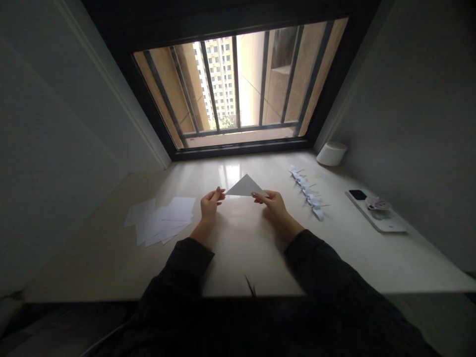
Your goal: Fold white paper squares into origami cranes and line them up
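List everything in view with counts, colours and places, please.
Paper triangle: one, grey, between hands
Paper sheets: several, white, tabletop's left
Folded paper pieces: one row, white, tabletop's right
Phone with grip: one, white, far right
Container: one, white, back right
Window frame: one, dark, back
Bars: several, dark, outside
Buildings: some, pale, outside
Tabletop: one, off-white, below
Walls: two, grey, either side
Unclear thin item: dark, near edge
Sleeves: two, black, arms
Left hand: one, bare, triangle's left
Right hand: one, bare, triangle's right

the head view looks forward and down, close above the tabletop (241, 248), facing a window (249, 84).
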`<state>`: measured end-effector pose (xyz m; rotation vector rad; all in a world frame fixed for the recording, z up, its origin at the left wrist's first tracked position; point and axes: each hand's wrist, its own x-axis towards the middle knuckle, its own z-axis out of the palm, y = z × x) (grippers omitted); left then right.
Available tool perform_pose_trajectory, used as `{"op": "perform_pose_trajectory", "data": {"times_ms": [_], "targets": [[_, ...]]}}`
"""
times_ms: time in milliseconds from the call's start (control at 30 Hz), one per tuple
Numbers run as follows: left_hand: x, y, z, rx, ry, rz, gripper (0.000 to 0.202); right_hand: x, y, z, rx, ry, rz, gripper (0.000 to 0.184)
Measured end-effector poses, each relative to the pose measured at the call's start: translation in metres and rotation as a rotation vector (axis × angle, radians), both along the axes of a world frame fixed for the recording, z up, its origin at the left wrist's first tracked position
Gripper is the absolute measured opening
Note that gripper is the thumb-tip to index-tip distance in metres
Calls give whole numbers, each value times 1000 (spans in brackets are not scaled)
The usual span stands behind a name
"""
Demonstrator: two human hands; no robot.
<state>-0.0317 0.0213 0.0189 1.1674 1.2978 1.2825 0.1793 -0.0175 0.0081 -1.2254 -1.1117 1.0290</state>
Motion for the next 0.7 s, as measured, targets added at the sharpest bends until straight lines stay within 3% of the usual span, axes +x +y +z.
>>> {"op": "perform_pose_trajectory", "data": {"times_ms": [100, 200, 300, 700], "targets": [[-1, -3, 5, 177, 117, 88, 41, 0, 0, -4, 20, -62, -15, 42], [3, -13, 13, 392, 323, 42, 31, -4, -3, -6, 111, -244, -51, 39], [9, -23, 17, 502, 463, -59, 31, -9, -7, -7, 224, -390, -72, 35], [15, -30, 16, 419, 357, -66, 27, -12, -12, -2, 284, -475, -21, 33]]}}
